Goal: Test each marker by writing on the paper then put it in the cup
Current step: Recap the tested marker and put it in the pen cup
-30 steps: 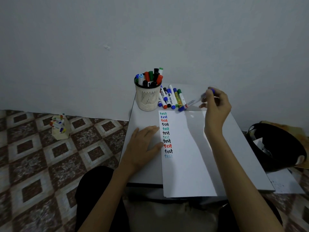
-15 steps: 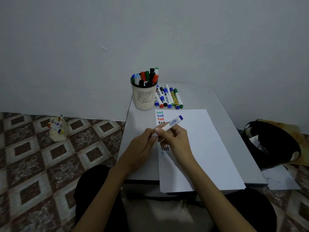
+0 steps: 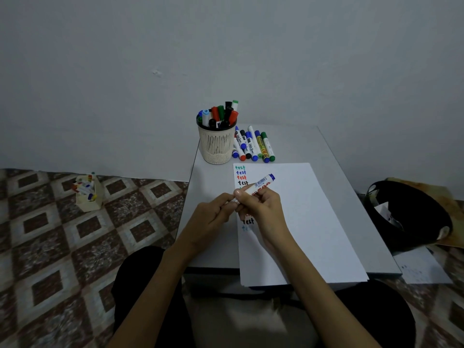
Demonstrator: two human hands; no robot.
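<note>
Both hands meet in front of the cream slotted plastic cup (image 3: 217,146), sharing one white cylindrical marker with a blue end plug (image 3: 261,183). The right hand (image 3: 262,208) curls its fingers round the smooth printed barrel, with the blue end tilted up toward the cup. The left hand (image 3: 211,214) pinches the lower end; the cap is presumably there, but the fingers hide it. This two-handed hold looks suited to pulling the cap off. Beneath them, on the near side of the cup, the matte white paper sheet (image 3: 301,222) lies flat on the pale grey tabletop (image 3: 339,159), ready for writing. A row of round-barrelled markers (image 3: 253,146) waits just right of the cup.
</note>
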